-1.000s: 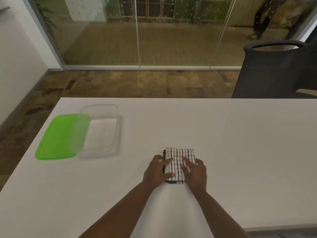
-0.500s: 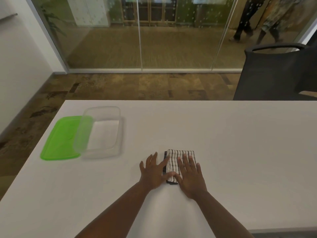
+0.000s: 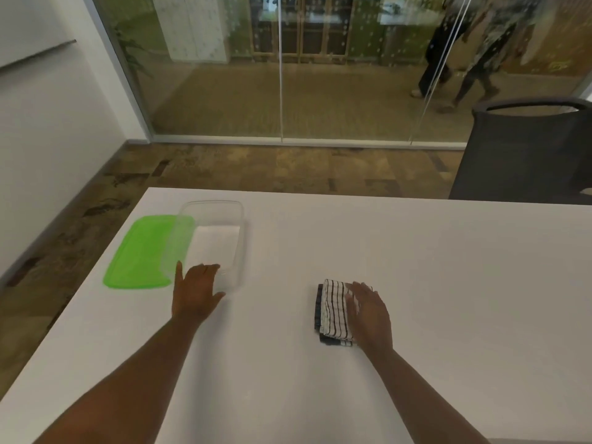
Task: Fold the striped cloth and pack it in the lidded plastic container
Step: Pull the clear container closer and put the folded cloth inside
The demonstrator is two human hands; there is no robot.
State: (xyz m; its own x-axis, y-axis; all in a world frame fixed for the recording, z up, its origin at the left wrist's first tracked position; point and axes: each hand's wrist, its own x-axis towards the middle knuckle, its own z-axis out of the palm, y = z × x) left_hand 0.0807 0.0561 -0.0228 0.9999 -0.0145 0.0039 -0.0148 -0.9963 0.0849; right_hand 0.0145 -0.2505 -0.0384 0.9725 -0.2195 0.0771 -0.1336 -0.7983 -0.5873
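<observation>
White table surface (image 3: 416, 283) is being viewed from above, with a glass wall (image 3: 288, 75) standing beyond it and a dark chair (image 3: 525, 149) placed at the far right edge. Blurred figures are being seen walking behind the glass. On the left part of the table, the clear plastic container (image 3: 238, 232) is lying uncovered, and the green lid (image 3: 137, 254) is lying flat just beside it on its left, partly under its rim. The left hand (image 3: 195, 290) is being held at the container's near end, fingers straight and spread, the fingertips reaching its near rim; whether contact is being made cannot be told. Well apart to the right, the striped cloth (image 3: 333, 309) is lying folded into a small stacked rectangle on the table. It is being covered along its right side by the right hand (image 3: 368, 312), which is being laid flat with fingers straight and together, nothing being gripped.
</observation>
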